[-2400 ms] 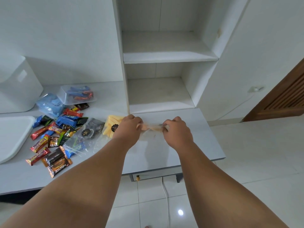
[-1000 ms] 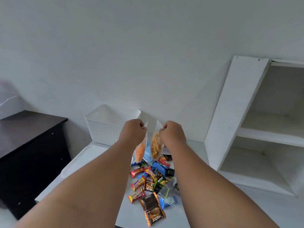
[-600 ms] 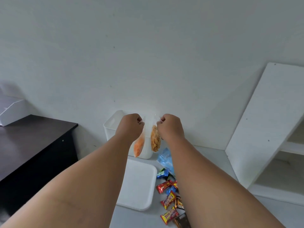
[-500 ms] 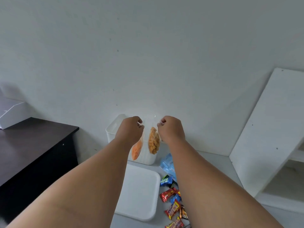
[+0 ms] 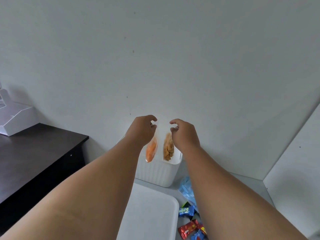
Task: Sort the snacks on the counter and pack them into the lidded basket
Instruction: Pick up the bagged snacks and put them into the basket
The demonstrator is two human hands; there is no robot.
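Up over the white ribbed basket (image 5: pixel 155 172), set at the back edge of the counter (image 5: pixel 242 183) against the wall: left hand (image 5: pixel 141 131) and right hand (image 5: pixel 184 134), side by side, backs to the camera. Right fingers (image 5: pixel 173 121) loosely bent and apart, wall visible between forefinger and thumb, clamped on nothing. Left fingers (image 5: pixel 153 118) likewise curled yet parted, not pinched together.

Between and below the two hands, two clear bags, upright, close together but not touching. Orange-filled bag (image 5: pixel 151 150) under the left hand, its clear top right at the left thumb; touching or merely beside, impossible to tell. Tan-filled bag (image 5: pixel 168 149) under the right fingers, top just beneath them with no grip on it. Lower ends of both bags down at the basket's open rim: the tan one dipping just inside, the orange one overlapping the near rim in this view.

Flat on the counter just in front of the basket, the white lid (image 5: pixel 150 213). Right of the lid, toward the counter's near edge, loose wrapped snacks (image 5: pixel 187 228) in red, blue and green, plus a crumpled blue bag (image 5: pixel 186 189) near the basket's right wall. Off the counter's left end, a dark cabinet (image 5: pixel 34 153) with a white box (image 5: pixel 13 120) on top.
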